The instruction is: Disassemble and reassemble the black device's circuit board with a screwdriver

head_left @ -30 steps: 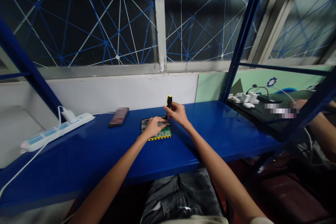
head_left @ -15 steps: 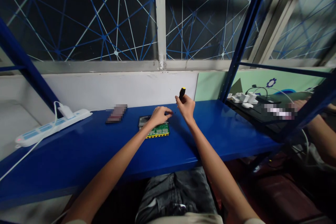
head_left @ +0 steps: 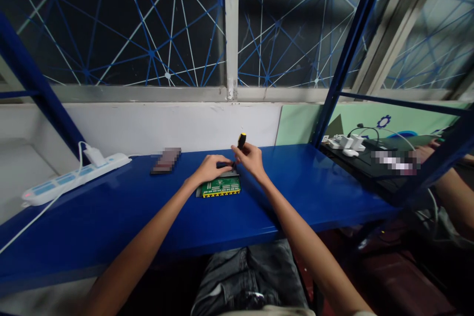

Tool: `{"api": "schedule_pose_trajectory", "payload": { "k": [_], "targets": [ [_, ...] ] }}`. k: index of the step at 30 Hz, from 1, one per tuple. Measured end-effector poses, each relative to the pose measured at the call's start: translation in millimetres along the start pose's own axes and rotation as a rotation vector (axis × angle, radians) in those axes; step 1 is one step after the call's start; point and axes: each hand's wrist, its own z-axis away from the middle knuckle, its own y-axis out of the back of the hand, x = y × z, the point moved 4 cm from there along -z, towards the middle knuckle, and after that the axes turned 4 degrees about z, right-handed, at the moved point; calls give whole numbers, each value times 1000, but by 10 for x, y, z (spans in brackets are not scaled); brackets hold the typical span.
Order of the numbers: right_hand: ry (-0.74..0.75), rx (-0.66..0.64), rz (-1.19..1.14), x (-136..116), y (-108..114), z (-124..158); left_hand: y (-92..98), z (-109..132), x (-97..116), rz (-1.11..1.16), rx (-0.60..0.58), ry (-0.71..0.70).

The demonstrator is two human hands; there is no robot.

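Screwdriver (head_left: 241, 141) with a black handle and yellow cap stands nearly upright above the far right corner of the green circuit board (head_left: 220, 187), its tip pointing down at that corner. The right hand (head_left: 251, 159) is clenched around the lower handle, just beyond the board's right end. The left hand (head_left: 208, 168) lies over the board's far edge with fingers bent and reaching toward the screwdriver's tip. Whether it pinches anything there I cannot tell, since a dark part under the fingertips is too small to make out. The two hands almost touch over the board, which lies flat on the blue bench (head_left: 148, 217), its near edge with the yellow strip uncovered. Left of the board and slightly farther back lies a dark, blurred flat object (head_left: 166, 160). Well to the left of the board is a white power strip (head_left: 74, 178). Well to the right of the board are white chargers (head_left: 348, 141) and another person's forearm (head_left: 454, 197).
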Motion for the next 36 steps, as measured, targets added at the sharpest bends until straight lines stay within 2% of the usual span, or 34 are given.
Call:
{"api": "schedule_pose_trajectory", "payload": {
  "k": [3,7,13,17,27,36],
  "targets": [
    [61,-146,-84,-174,-254,125,237,258,-47,73,-60,28],
    [105,-250,-37,-339,-431,268,314,481,-83,156,-157,28],
    [135,-209,43,-394,-338,312,125,460,-62,181,-142,113],
    [122,-203,25,-358,-286,300,46,436,5,206,-156,65],
    [163,-229,65,-369,-337,338,6,472,-92,216,-201,68],
    [173,-270,81,-372,-314,338,48,469,-4,218,-175,28]
  ]
}}
